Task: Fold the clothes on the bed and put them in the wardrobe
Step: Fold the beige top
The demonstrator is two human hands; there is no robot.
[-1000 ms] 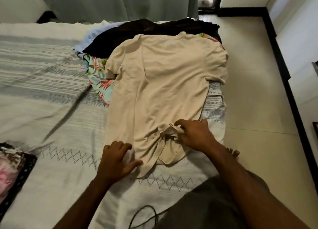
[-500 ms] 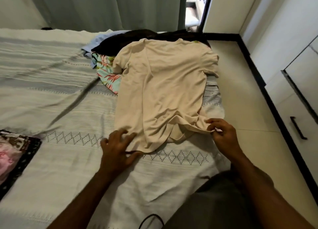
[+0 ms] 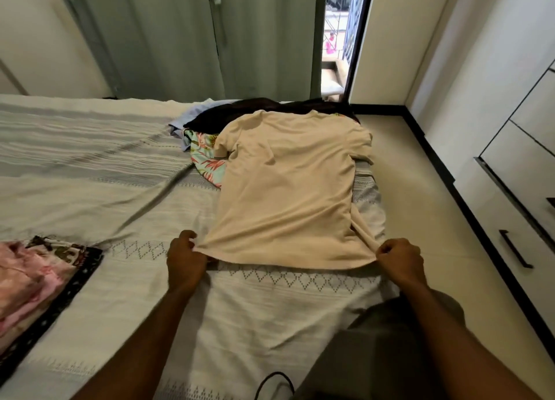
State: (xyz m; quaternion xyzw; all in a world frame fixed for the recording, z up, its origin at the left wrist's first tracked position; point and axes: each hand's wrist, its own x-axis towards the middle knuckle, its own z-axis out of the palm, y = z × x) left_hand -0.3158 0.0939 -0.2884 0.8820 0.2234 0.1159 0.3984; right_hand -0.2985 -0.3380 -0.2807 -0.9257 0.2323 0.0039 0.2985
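Left hand (image 3: 186, 257) and right hand (image 3: 398, 257) each pinching a hem corner of the beige shirt (image 3: 288, 189) on the bed (image 3: 90, 165); uneven pulling likely to drag it askew, wrinkling.

A single wide-angle camera worn on the head looks forward and down from the foot of the bed (image 3: 90, 189), close over both forearms, facing the curtain (image 3: 180, 39) and open doorway (image 3: 336, 39), wardrobe (image 3: 510, 159) at right edge.
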